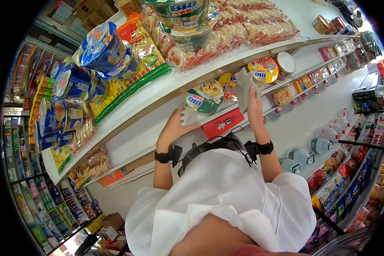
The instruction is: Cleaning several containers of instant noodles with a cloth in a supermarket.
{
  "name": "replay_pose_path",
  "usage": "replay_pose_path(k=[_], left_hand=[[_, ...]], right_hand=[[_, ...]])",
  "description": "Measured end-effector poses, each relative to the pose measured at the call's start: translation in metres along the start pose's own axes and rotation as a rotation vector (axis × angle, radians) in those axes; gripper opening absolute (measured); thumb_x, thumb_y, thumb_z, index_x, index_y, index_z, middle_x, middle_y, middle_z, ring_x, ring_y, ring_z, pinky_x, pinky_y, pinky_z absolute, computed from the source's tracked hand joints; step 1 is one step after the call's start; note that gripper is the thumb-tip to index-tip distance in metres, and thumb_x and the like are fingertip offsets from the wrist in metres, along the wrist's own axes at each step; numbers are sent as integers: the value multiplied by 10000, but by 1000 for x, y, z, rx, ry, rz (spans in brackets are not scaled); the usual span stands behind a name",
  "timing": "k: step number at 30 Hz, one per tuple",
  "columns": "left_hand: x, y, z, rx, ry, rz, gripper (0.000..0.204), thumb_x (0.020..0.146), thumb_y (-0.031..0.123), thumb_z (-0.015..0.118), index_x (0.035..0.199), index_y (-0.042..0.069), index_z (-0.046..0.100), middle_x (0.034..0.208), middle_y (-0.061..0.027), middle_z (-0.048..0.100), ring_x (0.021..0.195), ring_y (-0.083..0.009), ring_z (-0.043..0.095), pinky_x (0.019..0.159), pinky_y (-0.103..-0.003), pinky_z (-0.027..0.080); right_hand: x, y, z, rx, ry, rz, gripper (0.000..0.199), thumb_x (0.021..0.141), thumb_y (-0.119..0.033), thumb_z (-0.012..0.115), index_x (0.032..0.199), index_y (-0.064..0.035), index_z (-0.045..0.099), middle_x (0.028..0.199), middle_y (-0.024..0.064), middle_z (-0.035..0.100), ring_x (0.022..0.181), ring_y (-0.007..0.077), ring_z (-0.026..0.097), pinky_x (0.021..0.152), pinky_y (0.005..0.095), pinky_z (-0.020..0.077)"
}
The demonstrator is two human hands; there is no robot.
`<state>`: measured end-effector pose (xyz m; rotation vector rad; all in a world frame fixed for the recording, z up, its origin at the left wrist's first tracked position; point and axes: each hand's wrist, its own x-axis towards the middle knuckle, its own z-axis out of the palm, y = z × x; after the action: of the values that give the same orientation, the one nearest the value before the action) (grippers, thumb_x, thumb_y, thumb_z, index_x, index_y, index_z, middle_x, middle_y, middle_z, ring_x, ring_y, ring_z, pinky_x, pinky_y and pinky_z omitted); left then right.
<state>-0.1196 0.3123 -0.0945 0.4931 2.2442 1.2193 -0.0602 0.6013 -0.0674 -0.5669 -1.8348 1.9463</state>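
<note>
My left hand [173,129] is open, thumb and fingers apart, at the front edge of the middle shelf. Just beyond it stands a green-and-white instant noodle bowl [205,97] with its lid up; I see no clear contact. In my right hand [255,110] is a grey cloth [243,88], pressed between thumb and fingers and held upright. Behind the cloth an orange noodle bowl [228,86] is partly covered. A yellow-lidded noodle bowl [263,70] and a white-lidded tub [285,66] stand to the right.
A red card [223,123] hangs on the shelf edge before me. Above, the upper shelf [128,123] carries blue noodle bowls [99,46], stacked green bowls [187,34] and bagged round noodle cakes [251,25]. Large water bottles [321,145] stand on the floor at right. Stocked racks line both sides.
</note>
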Motion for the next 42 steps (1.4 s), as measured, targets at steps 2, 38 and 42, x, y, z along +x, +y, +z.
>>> replay_pose_path(k=[2, 38, 42], left_hand=[[19, -19, 20, 114, 313, 142, 1018, 653, 325, 910, 1430, -22, 353, 1248, -202, 597, 1117, -301, 607, 939, -387, 503], [-88, 41, 29, -550, 387, 456, 934, 682, 143, 887, 1416, -20, 333, 1328, -160, 516, 1210, -211, 530, 999, -349, 464], [-104, 43, 13, -796, 77, 352, 1013, 643, 162, 910, 1450, -1, 319, 1327, -129, 513, 1244, -208, 497, 1052, -352, 417]], right_hand=[[6, 28, 0, -58, -34, 164, 589, 1041, -467, 415, 1358, 20, 511, 1307, 123, 572, 1194, 192, 517, 1024, 313, 386], [-117, -3, 72, 401, -147, 248, 612, 1046, -494, 377, 1414, -8, 428, 1358, 81, 536, 1221, 175, 534, 1027, 310, 423], [-144, -25, 58, 374, -148, 414, 594, 1042, -505, 368, 1399, -37, 449, 1328, 94, 557, 1207, 191, 556, 1011, 326, 447]])
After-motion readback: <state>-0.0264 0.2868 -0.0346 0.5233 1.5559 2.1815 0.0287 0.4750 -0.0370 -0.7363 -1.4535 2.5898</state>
